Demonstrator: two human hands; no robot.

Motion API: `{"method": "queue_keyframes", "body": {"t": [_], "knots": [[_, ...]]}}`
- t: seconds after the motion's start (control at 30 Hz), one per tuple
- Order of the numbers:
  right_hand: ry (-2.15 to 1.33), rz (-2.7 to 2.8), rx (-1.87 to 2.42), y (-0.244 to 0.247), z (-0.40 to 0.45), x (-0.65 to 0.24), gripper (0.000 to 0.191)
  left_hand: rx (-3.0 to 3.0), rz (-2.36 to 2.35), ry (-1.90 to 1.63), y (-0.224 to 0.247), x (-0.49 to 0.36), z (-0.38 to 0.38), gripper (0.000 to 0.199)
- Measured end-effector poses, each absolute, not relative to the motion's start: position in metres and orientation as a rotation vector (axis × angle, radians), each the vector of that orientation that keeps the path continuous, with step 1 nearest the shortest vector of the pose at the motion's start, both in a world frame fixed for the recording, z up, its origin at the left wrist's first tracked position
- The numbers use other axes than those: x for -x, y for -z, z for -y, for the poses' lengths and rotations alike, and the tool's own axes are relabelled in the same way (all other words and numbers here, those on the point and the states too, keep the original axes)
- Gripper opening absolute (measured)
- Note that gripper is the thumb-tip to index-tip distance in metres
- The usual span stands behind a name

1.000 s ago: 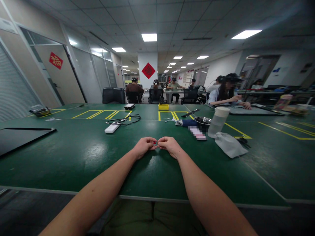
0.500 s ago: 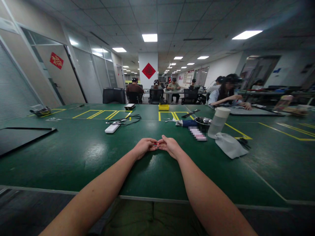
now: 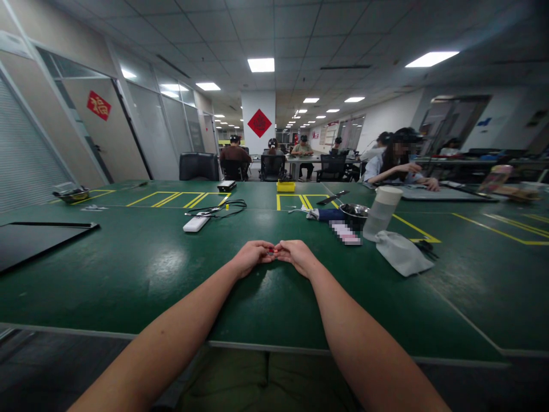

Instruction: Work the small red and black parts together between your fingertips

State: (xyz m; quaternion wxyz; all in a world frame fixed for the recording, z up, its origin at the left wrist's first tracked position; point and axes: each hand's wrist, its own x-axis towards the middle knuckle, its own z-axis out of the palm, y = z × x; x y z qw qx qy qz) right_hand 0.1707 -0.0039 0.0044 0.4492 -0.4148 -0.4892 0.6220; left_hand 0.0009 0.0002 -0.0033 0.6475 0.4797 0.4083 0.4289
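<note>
My left hand (image 3: 253, 257) and my right hand (image 3: 295, 256) meet fingertip to fingertip above the green table (image 3: 274, 320). Between them is a small red object (image 3: 271, 250), perhaps with a clear part; its kind is too small to make out. The left hand's fingers are closed on it with the thumb on top. My right hand pinches at its other side, thumb bent down over the fingers. Most of the little object is hidden by the fingertips.
Ahead on the left lies a white power strip (image 3: 197, 223) with a black cable (image 3: 231, 210). To the right stand a cloudy bottle (image 3: 381, 214), a metal bowl (image 3: 355, 216) and a pale pouch (image 3: 403, 254). A yellow tray (image 3: 286, 186) sits farther back. Another person (image 3: 398, 163) works at the right.
My right thumb, raised before, has come down toward the small red object. The left hand has stayed nearly still.
</note>
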Motion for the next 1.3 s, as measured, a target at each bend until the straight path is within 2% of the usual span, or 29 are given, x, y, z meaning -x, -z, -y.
{"method": "queue_keyframes", "body": {"t": [0.5, 0.93, 1.23, 1.3], "knots": [[-1.489, 1.252, 1.022, 0.0028, 0.0005, -0.1708, 0.008, -1.136, -0.904, -0.971, 0.0005, -0.0004, 0.0034, 0.026], [-1.443, 1.286, 1.005, 0.0039, 0.0021, -0.1706, 0.017, -1.292, -0.885, -0.989, -0.0017, 0.0021, 0.0079, 0.025], [-1.446, 1.193, 0.854, -0.004, 0.0035, -0.1697, 0.009, -1.126, -0.798, -1.091, 0.0007, 0.0026, 0.0025, 0.02], [-1.504, 1.167, 0.837, -0.0039, 0.0027, -0.1703, 0.017, -1.111, -0.791, -1.092, 0.0005, 0.0017, 0.0029, 0.02]]}}
